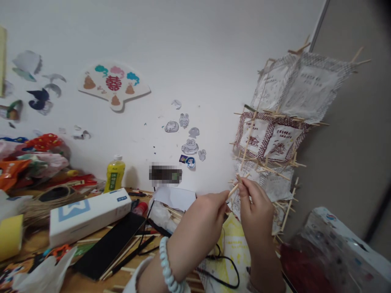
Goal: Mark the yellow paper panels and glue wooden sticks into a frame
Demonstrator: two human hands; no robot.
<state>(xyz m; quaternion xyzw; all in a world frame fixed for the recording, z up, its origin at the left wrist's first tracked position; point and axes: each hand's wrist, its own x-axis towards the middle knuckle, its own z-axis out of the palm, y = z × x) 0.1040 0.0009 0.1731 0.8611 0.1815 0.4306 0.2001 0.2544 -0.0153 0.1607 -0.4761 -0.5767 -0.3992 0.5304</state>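
Observation:
My left hand [203, 219], with a pale beaded bracelet [167, 264] at the wrist, pinches the lower end of a short wooden stick [233, 190]. On the stick's upper end are the thumb and fingers of my right hand [256, 209], closed. Right behind my hands rises a tiered frame of wooden sticks [251, 136] covered with printed paper panels [285, 140]. Its lowest tiers are partly hidden by my hands. Below them lies a yellow-and-white printed sheet [233, 240], with a black cord [230, 264] looped over it.
At left the table holds a long white box [90, 215], a black flat panel [111, 244], twine [39, 207], a yellow tape roll [11, 236] and a yellow drink bottle [115, 175]. Loose sticks [122, 256] lie about. A clear bag [317, 244] and white box [363, 252] are at right.

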